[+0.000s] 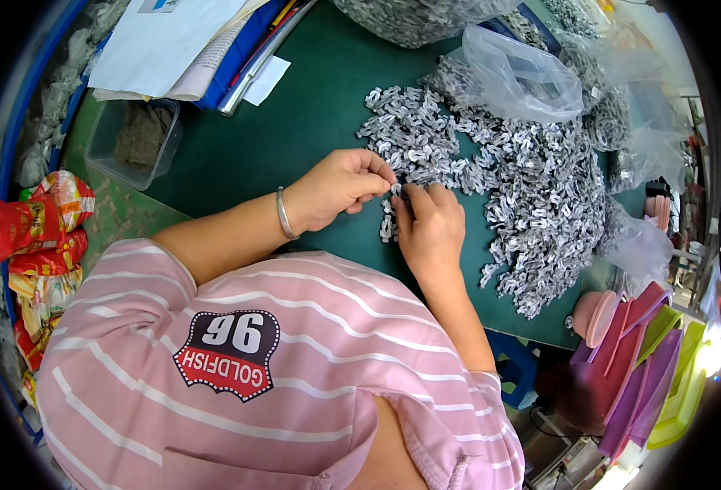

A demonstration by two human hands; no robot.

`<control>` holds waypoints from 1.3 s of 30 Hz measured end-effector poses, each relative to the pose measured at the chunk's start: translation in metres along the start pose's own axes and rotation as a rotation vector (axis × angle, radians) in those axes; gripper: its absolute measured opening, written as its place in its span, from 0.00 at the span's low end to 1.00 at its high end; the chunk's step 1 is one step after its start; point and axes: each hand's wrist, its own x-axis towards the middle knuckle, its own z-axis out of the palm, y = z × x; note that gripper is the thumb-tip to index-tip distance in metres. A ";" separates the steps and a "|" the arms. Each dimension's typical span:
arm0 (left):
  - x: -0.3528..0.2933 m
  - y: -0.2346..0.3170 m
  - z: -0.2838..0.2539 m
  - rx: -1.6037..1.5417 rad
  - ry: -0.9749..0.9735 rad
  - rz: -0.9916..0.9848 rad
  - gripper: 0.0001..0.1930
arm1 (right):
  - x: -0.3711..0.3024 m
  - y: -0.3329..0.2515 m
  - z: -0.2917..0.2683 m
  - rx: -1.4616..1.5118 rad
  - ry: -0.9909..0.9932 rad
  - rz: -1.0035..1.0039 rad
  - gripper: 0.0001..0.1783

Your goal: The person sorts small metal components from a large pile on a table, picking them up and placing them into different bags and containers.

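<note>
Carries, on the green desk (295,106), a broad heap of small grey pieces (540,220) at right; holds filled clear bags (417,23) farther off, papers (156,51) and folders (229,67) far left, a clear box (152,173) nearer.

On the striped pink shirt (307,363), a shield-shaped badge (225,351) carries the only clear lettering: a large white number on black and a white word on red, both upside down in this view. Fine print on a page (212,64), upper left, is too small to read, as are markings on red packets (29,227) at left.
</note>
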 end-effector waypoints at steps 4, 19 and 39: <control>-0.002 0.000 0.000 0.039 0.043 0.041 0.06 | 0.003 0.008 0.002 0.230 0.026 -0.034 0.04; -0.004 -0.004 0.002 0.034 -0.029 0.049 0.10 | -0.014 0.001 -0.004 1.090 0.235 0.160 0.19; -0.004 0.002 -0.006 -0.137 0.072 -0.005 0.05 | -0.002 0.002 -0.011 0.217 -0.197 -0.001 0.09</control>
